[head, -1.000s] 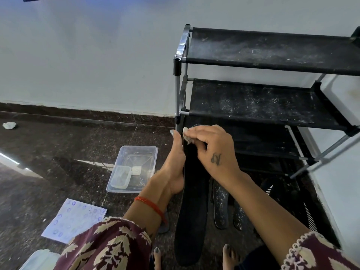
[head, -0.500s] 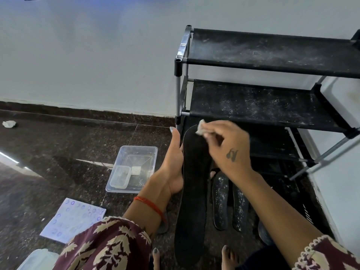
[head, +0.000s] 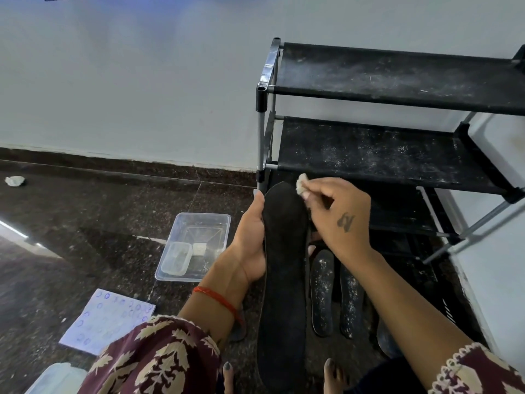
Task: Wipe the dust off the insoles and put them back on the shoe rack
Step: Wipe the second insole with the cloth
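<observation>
A long black insole [head: 285, 268] stands lengthwise in front of me, toe end up. My left hand [head: 250, 240] grips its left edge around the middle. My right hand [head: 335, 214] pinches a small whitish wad of tissue [head: 301, 184] against the insole's top right edge. Two more dusty black insoles [head: 322, 291] [head: 350, 302] lie side by side on the floor under the black shoe rack [head: 383, 149], whose fabric shelves are speckled with white dust.
A clear plastic tub [head: 196, 245] with a smaller container inside sits on the dark stone floor to the left. A sheet of paper [head: 108, 319] with blue circles lies nearer. A crumpled tissue [head: 14, 181] lies far left. My toes show at the bottom.
My right hand with the tissue has slid from the insole's top left across to its top right edge. The left hand still holds the insole in the same place.
</observation>
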`<state>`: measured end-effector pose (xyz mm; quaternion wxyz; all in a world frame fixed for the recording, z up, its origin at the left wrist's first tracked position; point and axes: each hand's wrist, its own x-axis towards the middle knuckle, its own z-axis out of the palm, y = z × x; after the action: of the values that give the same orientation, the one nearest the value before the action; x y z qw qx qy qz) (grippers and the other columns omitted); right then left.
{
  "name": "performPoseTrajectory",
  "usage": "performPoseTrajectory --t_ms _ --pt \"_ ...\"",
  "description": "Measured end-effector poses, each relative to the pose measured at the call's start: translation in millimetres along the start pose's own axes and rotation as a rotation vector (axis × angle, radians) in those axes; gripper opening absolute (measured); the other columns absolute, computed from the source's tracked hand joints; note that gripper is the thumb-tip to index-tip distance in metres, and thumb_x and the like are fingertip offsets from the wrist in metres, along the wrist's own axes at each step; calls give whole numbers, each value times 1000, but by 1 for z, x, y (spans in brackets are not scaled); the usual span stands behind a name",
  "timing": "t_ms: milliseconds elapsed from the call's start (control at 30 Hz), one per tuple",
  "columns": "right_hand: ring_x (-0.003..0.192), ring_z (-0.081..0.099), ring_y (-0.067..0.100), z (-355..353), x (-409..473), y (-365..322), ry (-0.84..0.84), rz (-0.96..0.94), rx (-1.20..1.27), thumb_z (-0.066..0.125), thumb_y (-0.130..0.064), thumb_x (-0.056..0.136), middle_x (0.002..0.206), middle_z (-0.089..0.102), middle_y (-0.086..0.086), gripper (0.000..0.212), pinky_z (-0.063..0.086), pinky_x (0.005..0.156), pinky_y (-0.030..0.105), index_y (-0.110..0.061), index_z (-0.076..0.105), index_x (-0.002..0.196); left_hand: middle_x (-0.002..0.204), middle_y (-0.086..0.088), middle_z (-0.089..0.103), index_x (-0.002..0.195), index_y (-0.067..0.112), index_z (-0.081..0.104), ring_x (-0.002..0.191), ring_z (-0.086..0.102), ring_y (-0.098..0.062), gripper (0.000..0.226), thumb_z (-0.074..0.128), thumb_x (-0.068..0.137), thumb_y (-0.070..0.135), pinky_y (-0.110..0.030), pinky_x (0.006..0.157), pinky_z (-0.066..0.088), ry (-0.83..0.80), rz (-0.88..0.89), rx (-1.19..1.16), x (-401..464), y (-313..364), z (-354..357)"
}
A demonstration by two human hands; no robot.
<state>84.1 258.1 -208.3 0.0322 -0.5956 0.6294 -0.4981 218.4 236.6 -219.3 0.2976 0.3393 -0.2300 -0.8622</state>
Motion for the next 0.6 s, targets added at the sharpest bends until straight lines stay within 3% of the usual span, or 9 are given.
performPoseTrajectory --t_ms 100,200,267,333,400,500,600 --pt "83 63 3 8 -18 -26 -186 -85 126 69 -13 79 90 71 -2 14 48 80 12 -12 74 92 108 -20 68 106 4 69 96 67 -28 80 21 92 67 -40 90 48 40 4 -4 1 2 -3" --pt "83 62 6 19 -29 -32 -264 -146 122 64 -13 79 87 72 -3 15 47 80 16 -14 75 89 121 -20 63 117 -2 62 111 62 -27 83 21 94 65 -37 103 41 60 22 0 1 3 -7" --pt "78 61 12 20 -25 -25 -256 -156 4 66 -10 79 84 72 -4 14 45 74 19 -17 76 86 101 -18 70 98 1 70 93 69 -25 77 21 96 60 -37 93 47 71 41 -23 1 1 -7" --pt "74 58 16 18 -20 -17 -249 -151 -112 68 -5 78 81 71 -5 17 37 69 15 -19 76 84 89 -16 71 95 5 68 83 70 -25 69 23 97 58 -38 85 48 59 29 -50 2 1 -4" --pt "73 56 18 15 -15 -12 -237 -132 -180 67 -4 78 79 71 -4 17 36 67 18 -18 76 81 91 -17 71 102 7 67 87 69 -27 67 23 98 57 -39 86 48 63 12 -44 0 0 -1" --pt "75 59 24 11 -9 2 -218 -56 -259 65 -8 82 78 70 2 13 45 68 28 -15 76 80 102 -16 70 117 8 62 95 66 -28 66 21 99 55 -39 88 50 50 -5 -15 0 -3 1" --pt "77 63 24 3 -2 13 -153 30 -255 67 -7 81 81 70 4 11 52 71 36 -14 75 85 99 -18 71 115 6 63 84 71 -29 65 21 99 54 -37 65 59 41 -4 -31 -4 -1 4"
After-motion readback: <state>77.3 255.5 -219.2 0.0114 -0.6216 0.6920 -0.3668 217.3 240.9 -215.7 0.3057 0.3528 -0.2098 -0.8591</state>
